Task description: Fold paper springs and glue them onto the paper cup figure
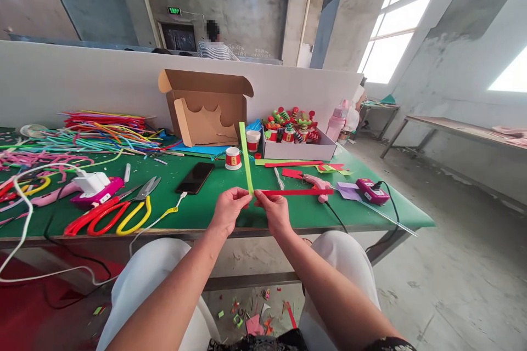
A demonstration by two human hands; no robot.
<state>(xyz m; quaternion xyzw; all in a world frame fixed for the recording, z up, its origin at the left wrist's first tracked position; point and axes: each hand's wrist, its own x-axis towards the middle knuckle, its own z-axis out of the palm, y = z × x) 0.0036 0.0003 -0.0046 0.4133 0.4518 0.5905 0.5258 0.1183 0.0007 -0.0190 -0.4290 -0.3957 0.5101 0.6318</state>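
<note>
A narrow light-green paper strip (246,159) and a narrow bright-red paper strip (298,192) met end to end at a right angle, low over the front part of the green-topped table (164,167), between the person's hands. From that corner, the green strip pointed to twelve o'clock and the red one to three. The left hand (230,207) pinched the green strip's lower end between thumb and finger; the right hand (275,209) pinched the red strip's near end likewise. Whether the ends overlapped could not be told.

Around that corner, a red-and-white paper cup (233,159) stood at eleven o'clock, and a dark smartphone (195,177) lay between nine and ten, a white cable at its lower end. At three, the red strip's far part crossed in front of a pink glue gun (315,181), with a magenta power socket (373,191) beyond. Scissors with red and yellow handles (144,192) lay at nine.

Farther out, an open brown cardboard box (206,112) stood at eleven, a shallow white box (296,152) of red-and-green figures at one to two, and a heap of coloured fuzzy sticks (99,140) at ten.
</note>
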